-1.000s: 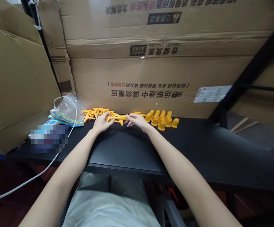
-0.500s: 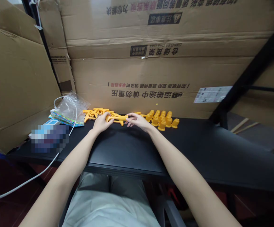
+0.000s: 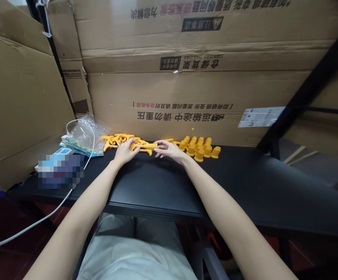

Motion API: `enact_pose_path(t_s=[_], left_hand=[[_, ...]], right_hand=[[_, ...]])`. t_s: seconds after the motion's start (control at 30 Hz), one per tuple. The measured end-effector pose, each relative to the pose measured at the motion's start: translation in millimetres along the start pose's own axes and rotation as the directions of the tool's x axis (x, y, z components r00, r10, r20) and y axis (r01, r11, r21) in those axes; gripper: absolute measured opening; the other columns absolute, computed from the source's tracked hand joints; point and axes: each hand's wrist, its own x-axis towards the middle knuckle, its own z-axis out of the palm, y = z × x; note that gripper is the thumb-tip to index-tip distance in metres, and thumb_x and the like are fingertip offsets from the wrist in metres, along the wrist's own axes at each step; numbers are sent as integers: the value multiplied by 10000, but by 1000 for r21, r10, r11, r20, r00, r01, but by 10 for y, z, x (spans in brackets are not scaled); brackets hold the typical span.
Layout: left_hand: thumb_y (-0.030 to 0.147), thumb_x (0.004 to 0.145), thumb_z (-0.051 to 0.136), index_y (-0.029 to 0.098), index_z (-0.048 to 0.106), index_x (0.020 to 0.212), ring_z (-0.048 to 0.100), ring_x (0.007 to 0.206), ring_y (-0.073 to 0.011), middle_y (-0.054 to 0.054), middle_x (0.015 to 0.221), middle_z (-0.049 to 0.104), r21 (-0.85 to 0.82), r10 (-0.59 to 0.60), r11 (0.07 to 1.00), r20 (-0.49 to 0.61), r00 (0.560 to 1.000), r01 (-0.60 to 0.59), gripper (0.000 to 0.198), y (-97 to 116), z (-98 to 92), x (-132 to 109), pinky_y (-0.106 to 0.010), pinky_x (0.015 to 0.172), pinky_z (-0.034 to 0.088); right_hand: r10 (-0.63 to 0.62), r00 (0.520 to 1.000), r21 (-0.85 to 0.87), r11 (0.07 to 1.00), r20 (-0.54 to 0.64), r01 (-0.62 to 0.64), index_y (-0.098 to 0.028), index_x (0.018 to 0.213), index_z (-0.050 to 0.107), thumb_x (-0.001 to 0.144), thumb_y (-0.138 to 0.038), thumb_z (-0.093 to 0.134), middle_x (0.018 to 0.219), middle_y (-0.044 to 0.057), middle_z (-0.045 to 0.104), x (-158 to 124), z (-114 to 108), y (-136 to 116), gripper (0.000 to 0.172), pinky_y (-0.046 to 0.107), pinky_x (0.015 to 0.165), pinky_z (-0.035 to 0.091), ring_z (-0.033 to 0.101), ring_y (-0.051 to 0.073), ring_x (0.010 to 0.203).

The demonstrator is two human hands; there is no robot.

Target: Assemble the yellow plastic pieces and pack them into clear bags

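My left hand (image 3: 125, 151) is closed around the left end of a yellow plastic piece (image 3: 148, 146), which lies level just above the black table. At its other end, the fingers of my right hand (image 3: 169, 150) pinch it, with the lower fingers curled loosely below. What kind of part it is cannot be made out. Behind and left of my hands lies a pile of yellow branched plastic pieces (image 3: 109, 142), with small dark chain-like bits among them. To the right of my right hand, several yellow flanged plugs (image 3: 199, 154) stand upright in close rows.
Along the back of the black table (image 3: 157, 182) stands a large cardboard sheet (image 3: 169, 85). On the left are a clear plastic bag (image 3: 84, 132), a blurred-out box (image 3: 60, 171) and a white cable (image 3: 49, 214) hanging over the front edge. A black post (image 3: 303, 89) slants at right.
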Motion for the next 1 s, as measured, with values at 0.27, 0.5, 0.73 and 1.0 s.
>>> enact_pose_path(t_s=[0.27, 0.5, 0.73, 1.0], left_hand=[[430, 809, 548, 232, 549, 932, 571, 672, -164, 2, 771, 622, -16, 8, 1000, 23, 1000, -7, 232, 66, -20, -17, -265, 637, 413], [441, 782, 590, 236, 552, 935, 604, 744, -183, -14, 848, 649, -28, -1, 1000, 34, 999, 2, 258, 38, -3, -15, -292, 703, 451], [458, 743, 634, 229, 553, 941, 618, 791, -197, -24, 905, 657, -27, 10, 1000, 28, 1000, -10, 314, 45, 10, -21, -311, 744, 466], [493, 740, 635, 226, 557, 955, 621, 823, -202, -29, 912, 657, -8, 10, 1000, 42, 999, -9, 351, 35, 13, -16, -313, 768, 464]], right_hand=[[131, 991, 29, 991, -36, -130, -137, 730, 575, 871, -535, 505, 594, 88, 681, 20, 75, -32, 428, 203, 460, 449, 601, 120, 460], [77, 996, 78, 994, 34, -80, -168, 1077, 567, 790, -301, 691, 890, 75, 731, -41, 52, -80, 339, 194, 511, 485, 668, 126, 607], [120, 993, 57, 991, -12, -119, -137, 870, 581, 894, -384, 545, 751, 93, 725, -25, 105, -103, 251, 190, 494, 468, 647, 118, 535], [193, 980, 19, 981, -58, -192, -126, 795, 621, 853, -601, 477, 694, 116, 721, -4, 153, -97, 499, 210, 438, 443, 622, 132, 475]])
